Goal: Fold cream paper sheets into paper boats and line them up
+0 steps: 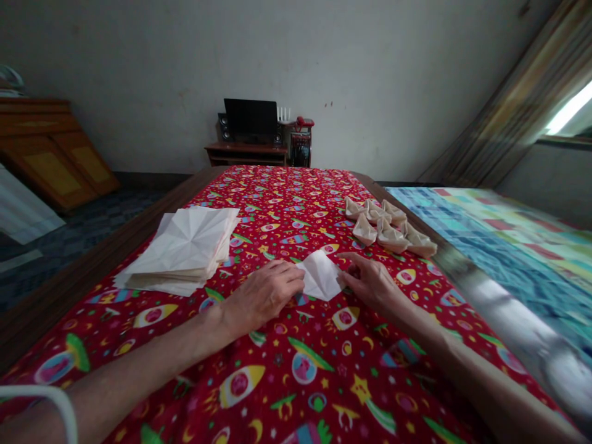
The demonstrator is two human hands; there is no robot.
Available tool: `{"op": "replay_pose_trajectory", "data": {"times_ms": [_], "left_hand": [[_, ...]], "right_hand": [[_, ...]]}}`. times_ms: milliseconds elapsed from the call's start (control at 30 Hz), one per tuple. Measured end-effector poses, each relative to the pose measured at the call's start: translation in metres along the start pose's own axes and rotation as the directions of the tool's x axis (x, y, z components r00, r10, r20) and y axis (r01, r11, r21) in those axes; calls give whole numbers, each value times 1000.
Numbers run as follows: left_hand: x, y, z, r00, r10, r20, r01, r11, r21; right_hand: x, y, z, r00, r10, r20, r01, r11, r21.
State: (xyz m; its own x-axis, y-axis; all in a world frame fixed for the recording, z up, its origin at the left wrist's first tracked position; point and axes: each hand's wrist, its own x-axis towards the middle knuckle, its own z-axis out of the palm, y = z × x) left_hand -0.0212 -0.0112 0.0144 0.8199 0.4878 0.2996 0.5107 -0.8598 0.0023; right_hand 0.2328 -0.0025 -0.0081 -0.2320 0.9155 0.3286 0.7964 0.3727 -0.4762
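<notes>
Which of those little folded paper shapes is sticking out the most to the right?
The folded paper shape at the right end of the nearer row. It reaches further right than all the others.

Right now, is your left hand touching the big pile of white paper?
Apart. The head view shows red cloth between the left hand and the paper pile.

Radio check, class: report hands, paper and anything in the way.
Left hand and right hand at opposite edges of folded white paper. Paper on red cloth. Nothing between hands and paper; creased stack off left, folded shapes off right.
</notes>
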Motion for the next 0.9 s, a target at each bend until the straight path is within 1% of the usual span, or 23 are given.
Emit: {"op": "replay_pose_trajectory", "data": {"times_ms": [100, 133, 167, 200, 233, 333, 400, 467, 533, 600, 667, 733, 800, 900], "left_hand": [[8, -10, 3, 999, 27, -26, -26, 999, 32], [11, -11, 4, 999, 27, -36, -26, 999, 31], [12, -11, 5, 999, 25, -44, -24, 999, 23], [14, -10, 6, 999, 19, -51, -19, 1000, 10], [14, -8, 7, 998, 10, -57, -11, 1000, -6], [11, 3, 9, 999, -8, -43, 6, 998, -65], [6, 9, 10, 999, -16, -28, 13, 995, -99], [1, 13, 10, 999, -37, -28, 33, 992, -121], [-3, 15, 10, 997, -68, -27, 64, 988, -138], [-6, 17, 9, 996, -93, -12, 90, 984, -152], [-8, 19, 10, 994, -108, 4, 108, 982, -153], [-9, 20, 11, 993, -119, 3, 118, 982, -146], [-9, 20, 14, 992, -124, -15, 120, 982, -142], [-5, 14, 18, 994, -98, -55, 90, 987, -137]], "right_hand": [[-17, -11, -4, 992, 127, 28, -129, 984, 120], [-23, -16, -5, 991, 131, 34, -134, 979, 153], [-30, -21, -6, 990, 121, 70, -132, 974, 186], [-37, -26, -6, 984, 111, 140, -140, 966, 218], [-43, -31, -7, 980, 111, 168, -147, 964, 220], [-55, -42, -10, 976, 77, 201, -115, 976, 185], [-58, -44, -13, 975, 60, 212, -89, 987, 131], [-58, -42, -15, 978, 55, 200, -66, 997, 49], [-58, -39, -18, 985, 19, 169, -14, 1000, -27], [-58, -37, -20, 983, -93, 157, 107, 991, -83], [-57, -37, -22, 955, -250, 159, 273, 951, -146], [-57, -39, -22, 914, -374, 158, 402, 889, -218], [-57, -41, -20, 885, -433, 169, 464, 849, -252], [-53, -45, -14, 871, -456, 185, 490, 835, -250]]}}
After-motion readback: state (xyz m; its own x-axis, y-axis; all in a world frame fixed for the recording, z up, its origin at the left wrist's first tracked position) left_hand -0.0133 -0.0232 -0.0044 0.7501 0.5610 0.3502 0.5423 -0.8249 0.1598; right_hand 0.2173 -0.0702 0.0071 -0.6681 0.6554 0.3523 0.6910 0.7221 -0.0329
